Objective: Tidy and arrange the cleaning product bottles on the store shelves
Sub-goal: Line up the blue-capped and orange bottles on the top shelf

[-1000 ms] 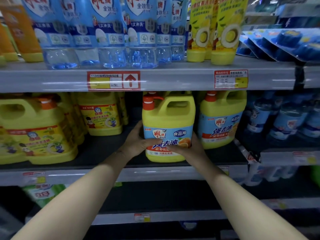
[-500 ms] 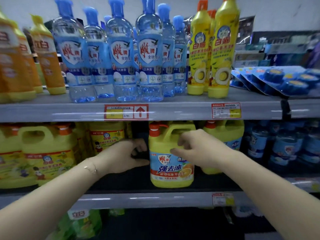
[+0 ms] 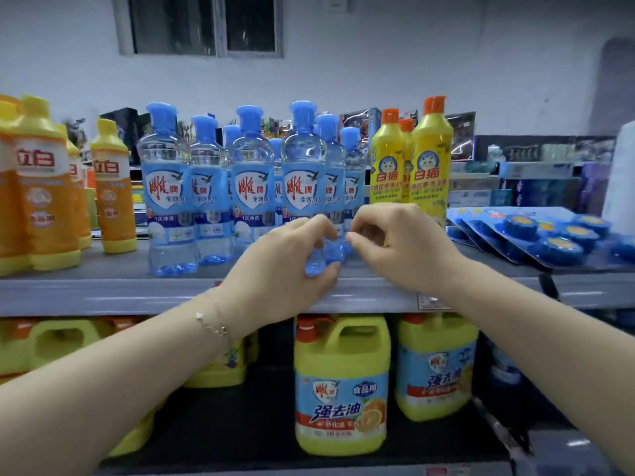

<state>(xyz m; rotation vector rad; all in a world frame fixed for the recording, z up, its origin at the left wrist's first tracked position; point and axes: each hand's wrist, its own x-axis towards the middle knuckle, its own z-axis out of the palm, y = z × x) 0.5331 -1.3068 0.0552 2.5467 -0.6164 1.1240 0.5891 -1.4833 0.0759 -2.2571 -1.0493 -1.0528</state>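
1. The left hand [image 3: 285,266] is curled round the foot of one blue bottle [image 3: 304,173], with the thumb at its base and the fingers above.
2. The right hand [image 3: 402,249] is held just beside that foot with its fingers curled; whether anything is pinched by it cannot be told.
3. The blue bottle is stood upright at the front edge of the upper shelf [image 3: 103,297], foremost in a cluster of blue bottles [image 3: 168,187].
4. Orange bottles [image 3: 44,201] are ranged left of the cluster, and yellow bottles [image 3: 431,166] just right of it.
5. Packs [image 3: 549,235] of blue blocks are laid overlapping at the shelf's right end.
6. Yellow jugs [image 3: 342,383] are stood on the lower shelf [image 3: 240,424], one directly below the hands.
7. A bracelet [image 3: 213,324] is worn on the left wrist.
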